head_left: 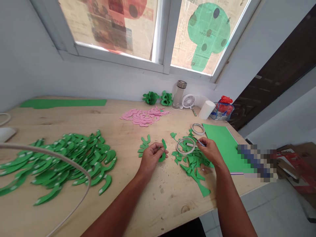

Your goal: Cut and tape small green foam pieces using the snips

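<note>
My left hand (152, 155) is closed with thumb and fingertips pinching a small curved green foam or felt piece (164, 144). Just behind it lie several narrow green pieces (144, 142) in a fan. My right hand (209, 151) grips what look like scissors (201, 143), their slim dark blades pointing up and left; the fingers hide part of the handles. Below the blades is a heap of green offcuts (195, 164), with a white tape roll (185, 146) on top. A second tape roll (198, 129) lies behind.
A big pile of curved green pieces with white patches (74, 158) covers the left, crossed by a pale cable (84, 168). Pink cutouts (145, 116) lie toward the wall, near a bottle (179, 93) and a small fan (188, 101). Green sheets (222, 141) lie right.
</note>
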